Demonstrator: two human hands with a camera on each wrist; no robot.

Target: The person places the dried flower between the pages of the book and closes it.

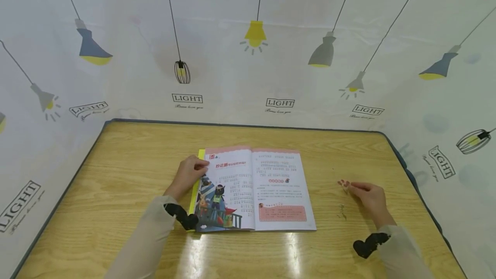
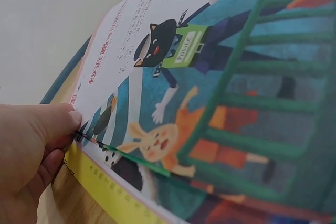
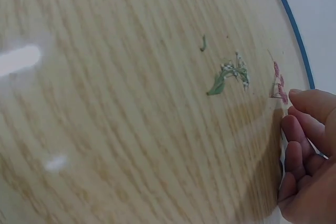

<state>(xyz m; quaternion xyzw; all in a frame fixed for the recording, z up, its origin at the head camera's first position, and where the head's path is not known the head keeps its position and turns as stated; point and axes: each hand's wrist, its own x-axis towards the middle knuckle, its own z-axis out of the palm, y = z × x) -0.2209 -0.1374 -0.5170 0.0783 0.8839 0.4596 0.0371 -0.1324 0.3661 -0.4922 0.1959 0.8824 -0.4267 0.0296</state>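
An open illustrated book (image 1: 279, 188) lies on the wooden table, its left page (image 2: 136, 35) showing a cat in a police vest behind a green railing. My left hand (image 1: 190, 173) pinches that page's outer edge, thumb on top and fingers below. In the left wrist view the page stands a little apart from the yellow-edged sheet (image 2: 105, 182) beneath. To the right of the book, my right hand (image 1: 370, 199) pinches a small pink pressed flower (image 3: 279, 85) at the tips of thumb and forefinger. A white-flowered green sprig (image 3: 231, 74) lies on the table close by.
The wooden table (image 1: 135, 150) has a dark blue edging and meets a pale curtain (image 1: 224, 63) printed with lamps. A tiny green bit (image 3: 203, 43) lies near the sprig. Glare shows on the tabletop's near part.
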